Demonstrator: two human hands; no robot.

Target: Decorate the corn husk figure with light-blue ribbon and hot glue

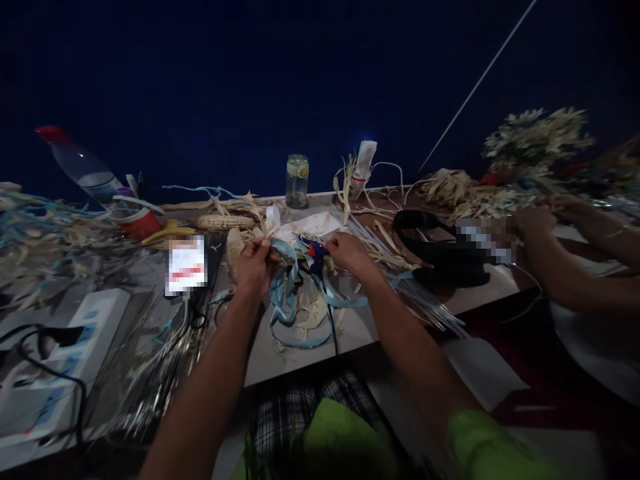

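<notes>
My left hand (254,265) is closed in a pinch on a pale strip of dried husk (273,227) and light blue strips (286,293) that loop down onto the table. My right hand (349,252) is closed beside a small dark blue piece with a red spot (313,252), its fingers on the blue strips there. Both hands hover over the grey table (360,327) near its front edge, about a hand's width apart.
A corn cob (223,222), a glass jar (297,180), a red cup (141,225), a tilted bottle (83,170) and a white power strip (75,347) lie around. Thin metal wires (425,300) lie right. Another person's hands (537,220) work at right near dried flowers (537,137).
</notes>
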